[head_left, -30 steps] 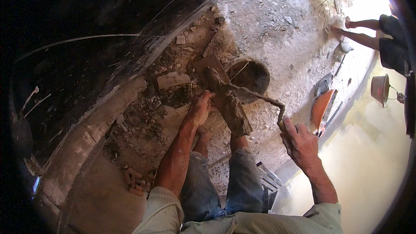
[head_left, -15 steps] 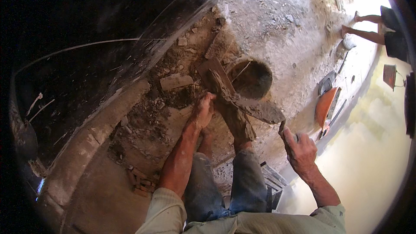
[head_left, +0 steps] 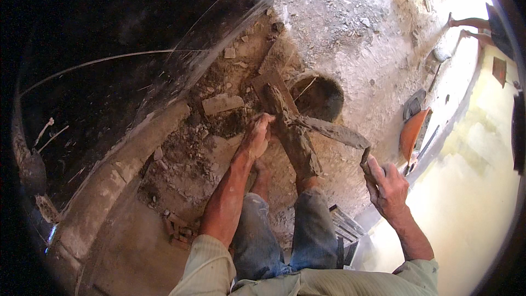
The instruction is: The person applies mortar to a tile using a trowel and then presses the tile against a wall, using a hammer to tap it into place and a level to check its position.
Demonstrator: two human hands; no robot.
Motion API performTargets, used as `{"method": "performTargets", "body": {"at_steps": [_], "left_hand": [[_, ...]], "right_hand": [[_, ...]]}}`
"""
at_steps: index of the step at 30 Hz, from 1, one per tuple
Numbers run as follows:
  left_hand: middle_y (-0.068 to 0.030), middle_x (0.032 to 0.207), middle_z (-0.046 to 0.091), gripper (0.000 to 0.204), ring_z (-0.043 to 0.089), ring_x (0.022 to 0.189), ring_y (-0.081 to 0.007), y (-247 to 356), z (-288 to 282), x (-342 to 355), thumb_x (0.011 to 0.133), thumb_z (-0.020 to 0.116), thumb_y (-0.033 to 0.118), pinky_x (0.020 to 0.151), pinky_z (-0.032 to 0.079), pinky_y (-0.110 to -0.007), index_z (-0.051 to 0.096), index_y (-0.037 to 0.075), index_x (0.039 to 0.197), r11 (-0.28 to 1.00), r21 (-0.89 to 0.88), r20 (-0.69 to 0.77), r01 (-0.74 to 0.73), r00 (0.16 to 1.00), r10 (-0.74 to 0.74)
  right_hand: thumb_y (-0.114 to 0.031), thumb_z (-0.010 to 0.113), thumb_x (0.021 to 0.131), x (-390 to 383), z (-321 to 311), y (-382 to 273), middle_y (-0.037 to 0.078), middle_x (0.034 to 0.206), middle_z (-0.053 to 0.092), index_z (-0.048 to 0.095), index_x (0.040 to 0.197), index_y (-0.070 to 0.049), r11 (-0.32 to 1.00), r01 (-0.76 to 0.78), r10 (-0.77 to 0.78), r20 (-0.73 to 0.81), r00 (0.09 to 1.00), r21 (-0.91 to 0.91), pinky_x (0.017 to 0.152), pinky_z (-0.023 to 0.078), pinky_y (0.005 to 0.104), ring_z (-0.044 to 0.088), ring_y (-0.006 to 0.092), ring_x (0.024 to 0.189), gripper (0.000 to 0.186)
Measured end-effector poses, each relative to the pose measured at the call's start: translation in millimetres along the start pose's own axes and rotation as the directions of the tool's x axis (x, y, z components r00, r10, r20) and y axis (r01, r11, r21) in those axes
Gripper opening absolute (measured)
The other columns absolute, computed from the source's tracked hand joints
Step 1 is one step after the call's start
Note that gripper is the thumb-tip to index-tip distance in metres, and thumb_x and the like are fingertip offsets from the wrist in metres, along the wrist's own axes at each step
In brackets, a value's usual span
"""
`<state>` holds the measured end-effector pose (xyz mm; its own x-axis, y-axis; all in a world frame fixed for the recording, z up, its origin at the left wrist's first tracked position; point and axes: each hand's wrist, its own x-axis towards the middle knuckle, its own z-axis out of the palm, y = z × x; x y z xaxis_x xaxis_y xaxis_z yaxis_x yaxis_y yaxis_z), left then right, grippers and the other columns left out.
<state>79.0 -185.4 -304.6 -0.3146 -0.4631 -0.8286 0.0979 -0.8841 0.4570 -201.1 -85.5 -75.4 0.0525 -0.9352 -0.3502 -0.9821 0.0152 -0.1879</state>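
Note:
My left hand [head_left: 258, 136] is closed on the edge of a long wooden board [head_left: 298, 145], which slants away from me above my legs. Wet grey-brown mortar [head_left: 282, 104] lies along it. My right hand [head_left: 389, 186] grips the handle of a trowel [head_left: 339, 131]. The mortar-smeared blade points left, its tip at the mortar on the board. Just beyond the blade stands a round bucket [head_left: 338, 101] with a dark inside and a thin stick in it. How my left fingers wrap beneath the board is hidden.
A brick [head_left: 222, 104] and rubble lie left of the board. A curved ledge [head_left: 109, 192] runs along the dark wall. An orange pan [head_left: 412, 131] leans near the pale wall at right. Another person's legs [head_left: 474, 27] are at the far right. A slatted crate [head_left: 346, 227] stands beside my leg.
My right hand and the trowel have moved right, drawing the blade along the board. The board has shifted slightly; my left hand stays nearly in place. The other person has moved farther off.

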Motion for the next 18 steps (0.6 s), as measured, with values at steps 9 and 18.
{"method": "performTargets", "body": {"at_steps": [9, 18], "left_hand": [[0.0029, 0.071, 0.039, 0.030, 0.039, 0.063, -0.0094, -7, 6, 1, 0.097, 0.041, 0.038, 0.058, 0.042, -0.032, 0.052, 0.010, 0.094, 0.996, 0.012, 0.033, -0.084, 0.996, 0.084], [-0.0009, 0.073, 0.042, 0.042, 0.042, 0.069, -0.0109, -6, 8, 1, 0.097, 0.038, 0.041, 0.063, 0.043, -0.031, 0.058, 0.005, 0.099, 0.992, 0.083, 0.070, 0.095, 0.992, -0.101]], "right_hand": [[-0.019, 0.070, 0.070, 32, -13, 21, 0.008, 0.078, 0.046, 0.048, 0.128, -0.019, 0.994, 0.111, -0.107, 0.212, 0.971, -0.007, 0.052, 0.045, 0.0373, 0.056, 0.0253, 0.062, 0.062], [-0.018, 0.071, 0.069, 67, -24, 29, 0.008, 0.080, 0.047, 0.048, 0.128, -0.020, 0.996, 0.093, -0.094, 0.201, 0.975, 0.015, 0.055, 0.046, 0.0385, 0.057, 0.0259, 0.064, 0.063]]}}
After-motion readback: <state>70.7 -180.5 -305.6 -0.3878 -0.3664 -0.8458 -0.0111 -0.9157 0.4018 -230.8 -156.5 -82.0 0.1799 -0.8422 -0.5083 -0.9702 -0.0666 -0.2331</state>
